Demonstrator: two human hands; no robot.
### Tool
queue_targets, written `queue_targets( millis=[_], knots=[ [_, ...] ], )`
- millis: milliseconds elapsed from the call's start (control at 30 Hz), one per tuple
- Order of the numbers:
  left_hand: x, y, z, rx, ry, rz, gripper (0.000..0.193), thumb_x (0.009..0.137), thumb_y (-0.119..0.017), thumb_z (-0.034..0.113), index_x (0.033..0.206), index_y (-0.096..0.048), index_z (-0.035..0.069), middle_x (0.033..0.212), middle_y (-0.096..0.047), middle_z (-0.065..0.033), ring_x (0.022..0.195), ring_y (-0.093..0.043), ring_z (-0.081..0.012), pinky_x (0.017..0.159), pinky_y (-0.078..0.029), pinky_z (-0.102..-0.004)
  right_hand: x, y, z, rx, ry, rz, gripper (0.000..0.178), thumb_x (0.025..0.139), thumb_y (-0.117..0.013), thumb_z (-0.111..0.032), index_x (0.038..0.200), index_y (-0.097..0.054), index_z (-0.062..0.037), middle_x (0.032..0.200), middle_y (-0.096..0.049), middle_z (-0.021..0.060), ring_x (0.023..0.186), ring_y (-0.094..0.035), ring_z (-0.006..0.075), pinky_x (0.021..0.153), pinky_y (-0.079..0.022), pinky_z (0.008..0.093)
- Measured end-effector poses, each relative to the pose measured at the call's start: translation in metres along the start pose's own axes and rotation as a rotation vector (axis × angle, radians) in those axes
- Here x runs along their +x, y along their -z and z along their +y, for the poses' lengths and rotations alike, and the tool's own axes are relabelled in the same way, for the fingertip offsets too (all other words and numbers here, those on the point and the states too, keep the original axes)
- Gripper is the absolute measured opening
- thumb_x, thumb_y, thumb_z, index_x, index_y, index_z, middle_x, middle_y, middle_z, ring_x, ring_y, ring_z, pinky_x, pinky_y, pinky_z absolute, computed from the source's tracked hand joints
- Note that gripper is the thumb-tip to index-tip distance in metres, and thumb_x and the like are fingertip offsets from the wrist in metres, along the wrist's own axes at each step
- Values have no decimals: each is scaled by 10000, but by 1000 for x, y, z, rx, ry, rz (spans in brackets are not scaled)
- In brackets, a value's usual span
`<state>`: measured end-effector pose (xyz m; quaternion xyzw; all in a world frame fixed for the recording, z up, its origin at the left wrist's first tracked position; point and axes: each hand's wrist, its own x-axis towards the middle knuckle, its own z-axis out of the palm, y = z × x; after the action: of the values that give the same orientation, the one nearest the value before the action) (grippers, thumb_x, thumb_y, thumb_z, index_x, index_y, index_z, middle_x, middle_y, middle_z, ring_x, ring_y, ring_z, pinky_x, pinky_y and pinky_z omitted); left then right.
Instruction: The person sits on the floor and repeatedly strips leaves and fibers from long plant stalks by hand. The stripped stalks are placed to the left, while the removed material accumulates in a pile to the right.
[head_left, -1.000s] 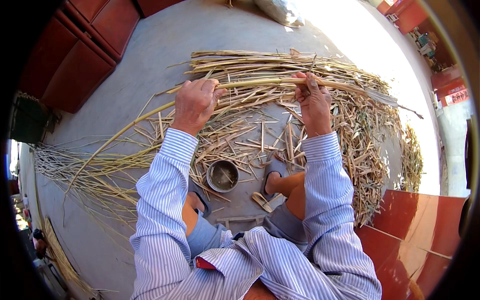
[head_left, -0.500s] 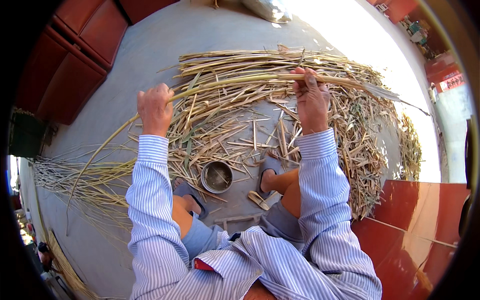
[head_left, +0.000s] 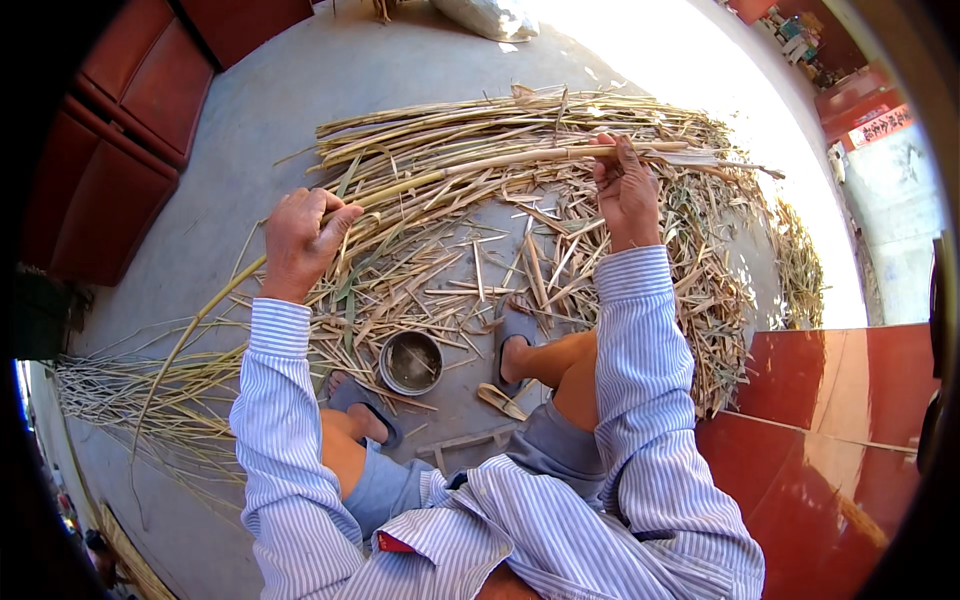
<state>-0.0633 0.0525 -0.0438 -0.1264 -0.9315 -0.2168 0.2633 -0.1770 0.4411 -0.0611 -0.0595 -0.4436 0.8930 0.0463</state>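
Observation:
A long, thin reed stalk [head_left: 480, 163] spans the space between my hands, above a heap of similar stalks. My left hand [head_left: 298, 240] is closed around it, the thumb lying along the stalk. Further right, my right hand [head_left: 628, 195] pinches it between thumb and fingers near a pale, dry sheath [head_left: 690, 158]. Left of my left hand, the stalk's thin end bends down towards a spread of fine stems [head_left: 150, 385]. The pile of straw-coloured stalks [head_left: 420, 125] lies on the floor beyond and below my hands.
A round metal bowl [head_left: 410, 363] stands between my sandalled feet, with broken stalk pieces [head_left: 480, 265] around it. Dry leaf scraps [head_left: 700, 290] are heaped on the right. Dark red cabinets [head_left: 125, 130] stand far left; red panels [head_left: 810, 430] lie near right. A pale sack [head_left: 490, 15] sits at the back.
My left hand has come lower and its thumb now shows along the stalk. The stalk's right end no longer reaches as far right. The whole view has shifted slightly.

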Motion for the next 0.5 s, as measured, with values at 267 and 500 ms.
queue_targets(
  millis=[267,500],
  knots=[
    [6,-16,18,-115,36,-1,287,791,-776,266,726,-606,43,654,-583,-84,605,-545,-261,544,-399,-370,-34,-54,42,25,-227,-300,216,961,-607,-201,1096,-590,-33,1091,-677,137,981,-672,192,777,-570,274],
    [13,-18,44,176,-128,132,270,766,-774,294,730,-601,91,646,-538,-53,643,-534,-238,584,-410,-374,-29,-58,54,-83,-180,-77,207,940,-649,-240,983,-626,-39,891,-705,65,736,-673,110,588,-542,192]
  ],
)
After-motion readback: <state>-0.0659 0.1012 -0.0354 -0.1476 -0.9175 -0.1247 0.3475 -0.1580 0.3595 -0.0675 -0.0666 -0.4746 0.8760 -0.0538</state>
